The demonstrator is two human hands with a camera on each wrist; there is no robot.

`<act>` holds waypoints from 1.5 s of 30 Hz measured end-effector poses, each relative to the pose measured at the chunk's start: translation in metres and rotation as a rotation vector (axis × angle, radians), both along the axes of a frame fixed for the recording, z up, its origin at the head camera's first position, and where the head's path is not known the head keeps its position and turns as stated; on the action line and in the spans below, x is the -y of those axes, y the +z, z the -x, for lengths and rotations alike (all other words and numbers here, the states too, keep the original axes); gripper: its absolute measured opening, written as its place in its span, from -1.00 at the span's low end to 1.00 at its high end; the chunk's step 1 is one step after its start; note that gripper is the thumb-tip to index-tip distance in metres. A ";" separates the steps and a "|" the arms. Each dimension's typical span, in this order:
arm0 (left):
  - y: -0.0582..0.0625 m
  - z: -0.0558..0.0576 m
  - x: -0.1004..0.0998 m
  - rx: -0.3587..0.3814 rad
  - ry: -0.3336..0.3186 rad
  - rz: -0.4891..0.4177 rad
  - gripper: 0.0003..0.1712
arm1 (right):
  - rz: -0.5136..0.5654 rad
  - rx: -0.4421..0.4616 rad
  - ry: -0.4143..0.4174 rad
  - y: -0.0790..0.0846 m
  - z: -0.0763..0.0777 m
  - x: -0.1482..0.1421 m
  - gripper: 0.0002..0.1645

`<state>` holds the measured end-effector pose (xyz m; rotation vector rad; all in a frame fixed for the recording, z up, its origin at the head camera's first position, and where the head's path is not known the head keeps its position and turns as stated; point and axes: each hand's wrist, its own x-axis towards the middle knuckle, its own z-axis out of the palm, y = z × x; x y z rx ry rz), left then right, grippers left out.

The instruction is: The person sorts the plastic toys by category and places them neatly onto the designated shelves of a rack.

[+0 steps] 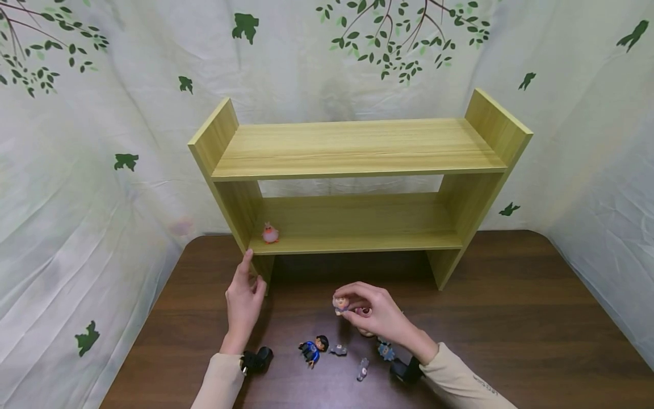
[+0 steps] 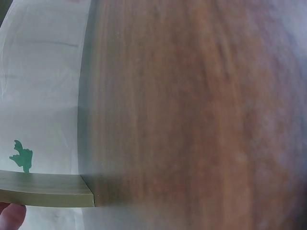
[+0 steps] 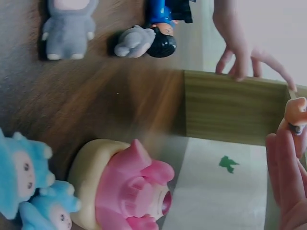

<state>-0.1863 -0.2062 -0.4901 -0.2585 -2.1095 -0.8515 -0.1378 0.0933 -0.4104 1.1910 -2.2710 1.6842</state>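
My right hand (image 1: 378, 311) pinches a small pale-haired figurine (image 1: 340, 304) between thumb and fingertips above the table, in front of the shelf. On the left, my left hand (image 1: 243, 295) touches the front edge of the wooden shelf's side panel (image 3: 235, 105), its index finger pointing up. A round pink bird-like figurine (image 1: 270, 233) stands at the left end of the middle board. Under my right hand, a pink figure with a cream base (image 3: 132, 191) is mostly hidden in the head view but plain in the right wrist view.
Lying on the brown table (image 1: 511, 318) are a black-haired doll in blue (image 1: 313, 350), a grey figurine (image 1: 338, 350) beside it, another grey one (image 1: 363, 369), and light-blue figurines (image 1: 385, 350) near my right wrist. The two-board shelf (image 1: 357, 145) stands at the back before a leaf-patterned curtain.
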 end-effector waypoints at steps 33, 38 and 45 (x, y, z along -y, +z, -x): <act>0.000 -0.001 0.000 -0.006 0.020 0.007 -0.05 | 0.111 -0.012 -0.004 0.028 0.010 -0.001 -0.67; -0.001 -0.001 0.000 0.002 0.020 0.008 -0.05 | 0.118 -0.008 -0.012 0.032 0.011 0.001 -0.68; 0.000 -0.001 0.000 0.001 0.020 0.009 -0.07 | 0.099 0.026 -0.038 0.042 0.012 0.002 -0.67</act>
